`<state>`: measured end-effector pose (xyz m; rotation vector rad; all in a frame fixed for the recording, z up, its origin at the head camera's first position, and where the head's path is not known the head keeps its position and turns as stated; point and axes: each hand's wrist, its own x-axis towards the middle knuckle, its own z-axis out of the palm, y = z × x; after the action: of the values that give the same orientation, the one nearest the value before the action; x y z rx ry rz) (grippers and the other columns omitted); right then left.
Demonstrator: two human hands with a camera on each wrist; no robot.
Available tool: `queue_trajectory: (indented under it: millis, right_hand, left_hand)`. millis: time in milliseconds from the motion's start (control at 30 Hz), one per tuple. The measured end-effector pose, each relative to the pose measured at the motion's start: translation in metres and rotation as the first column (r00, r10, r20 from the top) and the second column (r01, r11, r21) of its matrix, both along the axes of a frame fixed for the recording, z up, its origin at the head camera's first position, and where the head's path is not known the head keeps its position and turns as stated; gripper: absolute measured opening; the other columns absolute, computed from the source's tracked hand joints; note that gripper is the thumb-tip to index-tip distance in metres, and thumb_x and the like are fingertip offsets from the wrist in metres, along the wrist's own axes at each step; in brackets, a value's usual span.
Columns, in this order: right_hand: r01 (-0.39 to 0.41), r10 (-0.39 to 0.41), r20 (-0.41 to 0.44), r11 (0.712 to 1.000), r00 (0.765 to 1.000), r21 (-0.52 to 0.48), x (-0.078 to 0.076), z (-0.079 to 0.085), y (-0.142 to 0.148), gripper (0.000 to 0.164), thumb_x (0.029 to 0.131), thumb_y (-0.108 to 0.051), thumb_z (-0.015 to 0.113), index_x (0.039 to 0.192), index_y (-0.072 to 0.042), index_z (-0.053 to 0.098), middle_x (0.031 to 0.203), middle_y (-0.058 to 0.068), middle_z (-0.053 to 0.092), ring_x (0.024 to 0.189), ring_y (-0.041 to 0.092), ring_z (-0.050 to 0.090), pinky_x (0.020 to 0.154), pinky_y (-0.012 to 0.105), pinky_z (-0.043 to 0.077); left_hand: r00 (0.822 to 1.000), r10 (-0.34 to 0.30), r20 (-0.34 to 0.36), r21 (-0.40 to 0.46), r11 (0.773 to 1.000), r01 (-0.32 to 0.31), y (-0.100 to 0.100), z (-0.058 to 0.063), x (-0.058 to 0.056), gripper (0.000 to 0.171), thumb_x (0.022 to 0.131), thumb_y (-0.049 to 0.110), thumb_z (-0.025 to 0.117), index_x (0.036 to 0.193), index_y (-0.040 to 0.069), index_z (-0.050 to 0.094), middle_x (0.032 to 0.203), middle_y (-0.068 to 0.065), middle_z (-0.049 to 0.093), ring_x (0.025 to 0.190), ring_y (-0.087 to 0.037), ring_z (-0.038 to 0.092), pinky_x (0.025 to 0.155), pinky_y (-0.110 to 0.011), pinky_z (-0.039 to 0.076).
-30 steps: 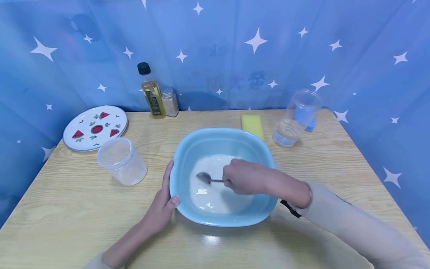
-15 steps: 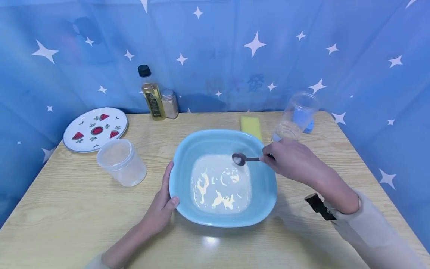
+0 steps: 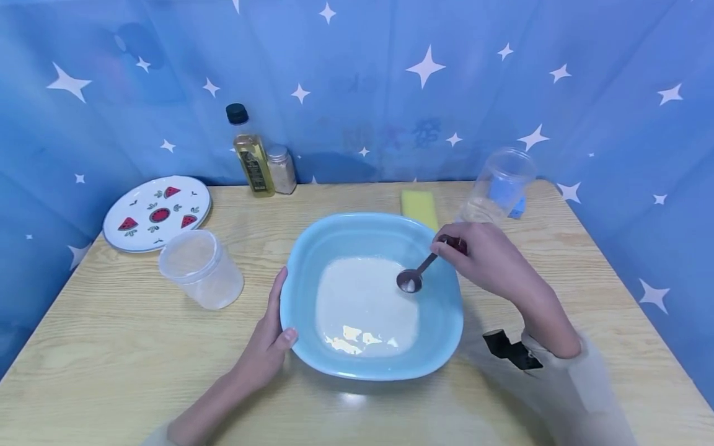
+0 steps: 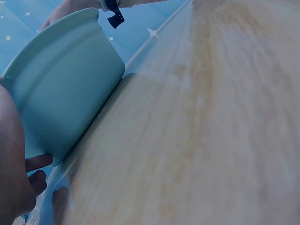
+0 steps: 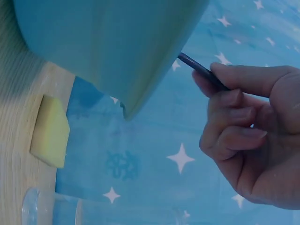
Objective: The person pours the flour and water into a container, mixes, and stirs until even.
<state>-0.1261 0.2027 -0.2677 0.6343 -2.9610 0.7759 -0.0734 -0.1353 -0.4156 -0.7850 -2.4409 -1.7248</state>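
Note:
A light blue basin stands on the table with a pool of white liquid in its bottom. My left hand holds its left side, thumb over the rim and fingers along the outer wall; the left wrist view shows those fingers low on the basin. Over the basin's right rim, my right hand pinches the handle of a small dark spoon between thumb and forefinger. The spoon's round bowl hangs at the liquid's right edge with a little white in it. In the right wrist view only its handle shows.
Behind the basin lies a yellow sponge, near a clear cup partly hidden by my right hand. To the left stand a translucent jar and a watermelon-patterned plate. An oil bottle and a small shaker jar are at the back.
My right hand has moved right and back from the basin's middle, drawing the spoon to the liquid's right edge; its bowl now tips lower. The left hand keeps its place.

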Motion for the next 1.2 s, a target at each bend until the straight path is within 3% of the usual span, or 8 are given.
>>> queue_trajectory:
  millis: [100, 267, 500, 700, 800, 933, 1133, 1200]
  right_hand:
    - [-0.021, 0.02, -0.05, 1.0, 0.999, -0.018, 0.001, -0.004, -0.002, 0.009, 0.088, -0.012, 0.064, 0.082, -0.011, 0.07, 0.058, -0.004, 0.047, 0.053, 0.014, 0.04, 0.048, 0.027, 0.035]
    - [-0.082, 0.083, -0.027, 0.995, 0.996, 0.062, 0.004, -0.015, -0.009, 0.007, 0.088, -0.011, 0.065, 0.083, -0.009, 0.07, 0.062, -0.006, 0.049, 0.055, 0.01, 0.041, 0.049, 0.025, 0.036]
    - [-0.045, 0.045, -0.07, 0.999, 0.996, 0.012, 0.003, -0.019, -0.013, 0.007, 0.088, -0.011, 0.064, 0.083, -0.01, 0.07, 0.063, -0.005, 0.048, 0.055, 0.011, 0.039, 0.05, 0.027, 0.034]
    - [-0.167, 0.171, 0.047, 0.983, 0.984, -0.074, -0.005, -0.021, -0.013, 0.012, 0.09, -0.011, 0.062, 0.082, -0.014, 0.07, 0.056, -0.009, 0.043, 0.05, 0.008, 0.036, 0.047, 0.024, 0.032]
    - [-0.166, 0.175, 0.07, 0.979, 0.982, -0.118, -0.006, -0.021, -0.012, 0.012, 0.09, -0.011, 0.061, 0.084, -0.013, 0.071, 0.057, -0.009, 0.044, 0.05, 0.008, 0.037, 0.047, 0.024, 0.033]
    - [-0.115, 0.117, 0.021, 0.99, 0.993, -0.08, -0.008, -0.021, -0.011, 0.012, 0.091, -0.013, 0.06, 0.087, -0.011, 0.071, 0.057, -0.008, 0.044, 0.05, 0.009, 0.037, 0.048, 0.025, 0.034]
    - [-0.207, 0.223, 0.141, 0.971, 0.965, -0.12, -0.009, -0.019, -0.002, 0.013, 0.09, -0.008, 0.06, 0.087, -0.011, 0.072, 0.063, -0.005, 0.054, 0.049, 0.007, 0.034, 0.045, 0.023, 0.032]
    - [-0.194, 0.21, 0.136, 0.973, 0.968, -0.123, -0.01, -0.02, -0.001, 0.012, 0.091, -0.009, 0.06, 0.088, -0.012, 0.072, 0.061, -0.006, 0.053, 0.049, 0.007, 0.034, 0.045, 0.023, 0.032]
  left_hand:
    - [1.0, 0.001, 0.0, 0.01, 1.0, -0.001, 0.001, 0.0, 0.0, 0.075, 0.095, 0.051, 0.039, 0.15, 0.021, -0.002, 0.151, -0.007, 0.022, 0.118, -0.031, 0.047, 0.086, -0.039, 0.049]
    - [1.0, 0.006, 0.024, 0.007, 1.0, -0.006, 0.002, -0.003, 0.009, 0.076, 0.095, 0.054, 0.037, 0.15, 0.02, -0.003, 0.151, -0.011, 0.022, 0.115, -0.031, 0.049, 0.083, -0.038, 0.05]
    - [1.0, -0.003, 0.018, 0.011, 1.0, 0.002, 0.002, -0.002, 0.01, 0.076, 0.095, 0.055, 0.035, 0.15, 0.02, -0.003, 0.149, -0.012, 0.027, 0.111, -0.03, 0.052, 0.08, -0.037, 0.052]
    - [1.0, -0.006, -0.006, 0.002, 1.0, 0.006, 0.0, -0.002, 0.002, 0.077, 0.094, 0.057, 0.034, 0.15, 0.019, -0.003, 0.147, -0.014, 0.03, 0.109, -0.03, 0.053, 0.082, -0.039, 0.051]
    - [1.0, -0.004, -0.01, 0.0, 1.0, 0.004, -0.001, -0.003, 0.002, 0.077, 0.094, 0.056, 0.034, 0.15, 0.019, -0.003, 0.147, -0.015, 0.029, 0.109, -0.031, 0.054, 0.081, -0.039, 0.052]
    - [1.0, -0.019, 0.004, 0.015, 1.0, 0.019, -0.002, -0.003, 0.001, 0.075, 0.095, 0.052, 0.036, 0.15, 0.02, -0.004, 0.149, -0.013, 0.025, 0.111, -0.032, 0.052, 0.08, -0.039, 0.052]
    - [0.999, -0.034, 0.008, 0.031, 0.999, 0.034, -0.001, -0.003, 0.0, 0.076, 0.095, 0.052, 0.037, 0.15, 0.02, -0.004, 0.149, -0.013, 0.025, 0.11, -0.032, 0.053, 0.081, -0.038, 0.052]
    - [0.999, -0.034, 0.006, 0.032, 0.999, 0.034, -0.001, -0.002, 0.001, 0.076, 0.095, 0.053, 0.037, 0.15, 0.019, -0.004, 0.149, -0.013, 0.027, 0.11, -0.031, 0.053, 0.08, -0.038, 0.052]
